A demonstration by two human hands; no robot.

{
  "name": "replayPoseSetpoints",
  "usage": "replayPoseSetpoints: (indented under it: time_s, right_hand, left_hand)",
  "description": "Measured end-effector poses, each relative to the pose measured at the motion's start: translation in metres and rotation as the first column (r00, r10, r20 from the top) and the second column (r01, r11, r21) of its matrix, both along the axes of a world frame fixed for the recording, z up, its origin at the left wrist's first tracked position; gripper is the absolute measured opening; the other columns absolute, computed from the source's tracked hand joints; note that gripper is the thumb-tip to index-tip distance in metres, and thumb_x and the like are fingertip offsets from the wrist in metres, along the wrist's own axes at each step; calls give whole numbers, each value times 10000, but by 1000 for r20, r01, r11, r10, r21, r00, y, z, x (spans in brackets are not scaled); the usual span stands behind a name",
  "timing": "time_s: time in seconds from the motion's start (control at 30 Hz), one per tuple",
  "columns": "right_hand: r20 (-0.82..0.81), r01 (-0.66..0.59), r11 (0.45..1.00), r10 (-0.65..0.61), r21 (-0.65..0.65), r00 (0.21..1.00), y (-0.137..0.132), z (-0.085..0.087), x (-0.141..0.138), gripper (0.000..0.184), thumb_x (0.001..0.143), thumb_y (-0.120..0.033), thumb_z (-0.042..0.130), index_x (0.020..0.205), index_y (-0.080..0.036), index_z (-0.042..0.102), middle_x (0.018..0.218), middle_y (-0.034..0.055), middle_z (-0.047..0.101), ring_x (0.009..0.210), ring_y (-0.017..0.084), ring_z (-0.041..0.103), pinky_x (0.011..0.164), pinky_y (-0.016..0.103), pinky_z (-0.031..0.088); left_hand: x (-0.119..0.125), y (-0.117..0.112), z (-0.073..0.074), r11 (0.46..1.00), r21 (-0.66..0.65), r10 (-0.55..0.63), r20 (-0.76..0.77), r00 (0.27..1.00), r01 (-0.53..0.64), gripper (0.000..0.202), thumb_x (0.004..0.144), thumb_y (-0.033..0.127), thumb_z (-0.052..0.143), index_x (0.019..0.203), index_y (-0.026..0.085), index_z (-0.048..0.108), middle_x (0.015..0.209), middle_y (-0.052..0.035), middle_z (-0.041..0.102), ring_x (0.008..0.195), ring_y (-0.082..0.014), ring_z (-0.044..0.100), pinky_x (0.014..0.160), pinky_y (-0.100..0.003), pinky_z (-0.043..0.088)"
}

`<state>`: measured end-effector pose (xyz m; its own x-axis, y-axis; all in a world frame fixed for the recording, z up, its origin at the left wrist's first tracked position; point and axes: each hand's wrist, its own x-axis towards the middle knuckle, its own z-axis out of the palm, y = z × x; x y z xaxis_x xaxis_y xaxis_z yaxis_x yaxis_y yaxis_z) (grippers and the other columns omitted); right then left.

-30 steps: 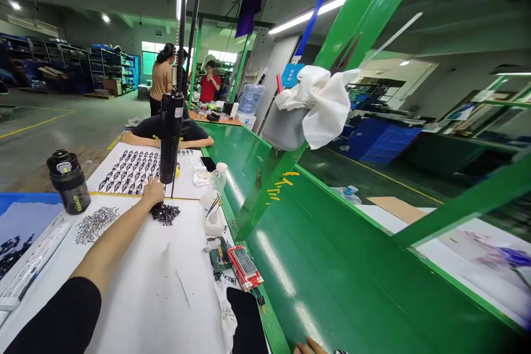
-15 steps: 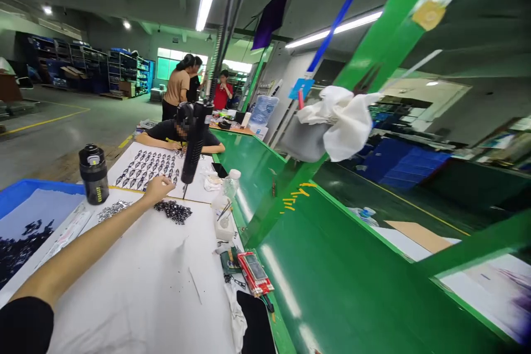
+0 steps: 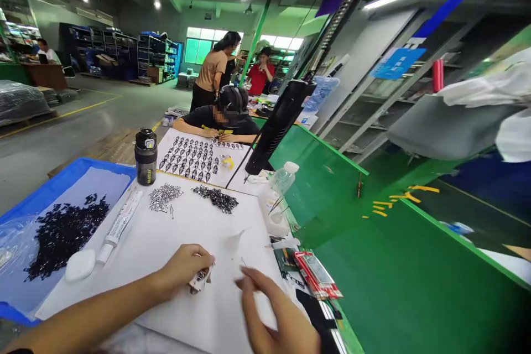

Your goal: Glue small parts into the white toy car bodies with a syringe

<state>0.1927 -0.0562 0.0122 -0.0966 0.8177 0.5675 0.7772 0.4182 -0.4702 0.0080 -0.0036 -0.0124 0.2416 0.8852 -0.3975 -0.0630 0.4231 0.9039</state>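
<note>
While the left hand [image 3: 185, 271] pinches a crumpled white paper scrap [image 3: 200, 279] flecked with dark bits over the smooth white board [image 3: 232, 249], the right hand [image 3: 269, 310] hovers blurred just beside it, fingers loosely spread; glossy black parts [image 3: 215, 199] and silvery pins [image 3: 165, 197] lie heaped beyond.
</note>
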Motion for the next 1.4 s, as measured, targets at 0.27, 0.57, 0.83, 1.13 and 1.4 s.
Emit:
replayPoseSetpoints:
  time_s: [0.27, 0.57, 0.83, 1.13, 1.4]
  right_hand:
    - [239, 6, 799, 172, -601, 956, 130, 7, -148, 238, 953, -335, 602, 1099, -152, 643, 1089, 70, 679, 972, 199, 659, 839, 384, 559]
    - [260, 27, 777, 178, -629, 949, 146, -11, -158, 330, 945, -356, 628, 1206, -156, 602, 1198, 87, 629, 1017, 210, 646, 861, 415, 565]
    - [-23, -178, 957, 178, -230, 984, 92, -1, -103, 329, 998, -156, 408, 1291, -146, 557, 1079, 123, 637, 1030, 198, 607, 905, 343, 534]
    - [-413, -311, 944, 240, -113, 878, 57, -44, -46, 213, 944, -159, 528, 1056, -237, 691, 932, 47, 690, 823, 146, 679, 730, 265, 586]
    - [-658, -350, 852, 9, -390, 753, 53, -39, -47, 174, 892, -361, 664, 931, -197, 706, 872, 67, 747, 757, 185, 712, 708, 312, 611]
  left_hand:
    - [-7, -7, -9, 989, 121, -80, -24, 997, 82, 46, 708, 208, 574, 706, 175, 607, 523, -36, 665, 455, -232, 663, 427, -283, 424]
    - [-6, -2, -3, 995, 69, -72, -19, 997, 73, 116, 626, 165, 535, 710, 168, 615, 472, -6, 653, 415, -207, 633, 450, -299, 487]
    - [-8, -7, 0, 997, 57, 50, 51, 997, -53, 185, 728, 217, 589, 894, 174, 658, 544, 37, 632, 467, -158, 607, 465, -262, 508]
    - [-8, -4, -2, 994, -18, 113, 205, 972, -112, 301, 838, 505, 666, 931, 219, 680, 845, -18, 657, 732, -160, 599, 656, -302, 578]
    - [-9, -2, 1, 984, -29, 176, 206, 963, -173, 263, 802, 436, 754, 785, 181, 688, 840, -29, 649, 775, -167, 590, 682, -313, 580]
